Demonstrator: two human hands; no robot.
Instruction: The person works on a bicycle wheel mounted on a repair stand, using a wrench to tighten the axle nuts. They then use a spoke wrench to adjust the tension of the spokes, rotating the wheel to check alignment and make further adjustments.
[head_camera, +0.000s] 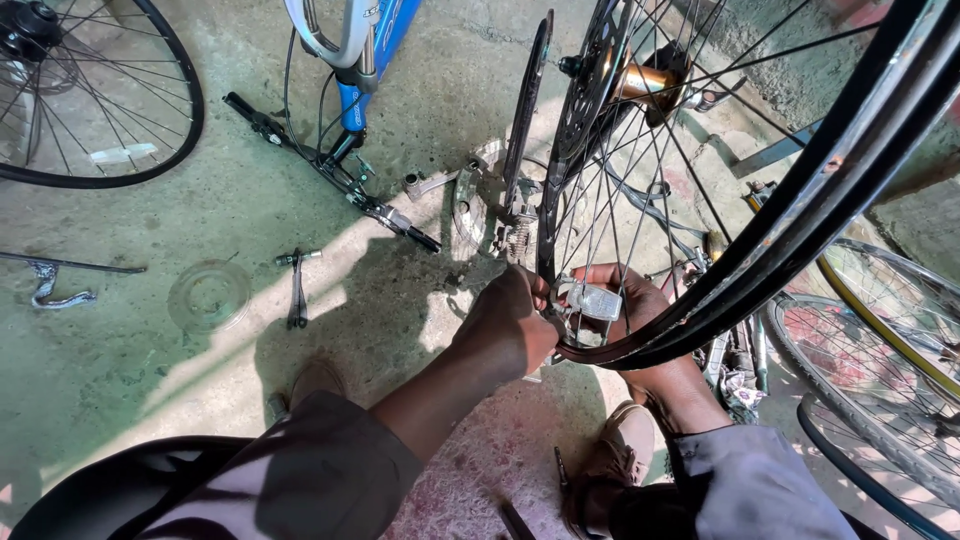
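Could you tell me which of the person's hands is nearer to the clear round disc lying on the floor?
Left. The left hand at the wheel rim lies nearer the clear disc; the right hand sits farther away.

A rough, stained concrete floor (130, 340) fills the view, greenish-grey, with a reddish patch (500, 450) at six o'clock. Sunlight falls in a bright band from nine o'clock toward the centre, with hard shadows beside it. At one o'clock a raised concrete ledge (800, 70) runs along the edge.
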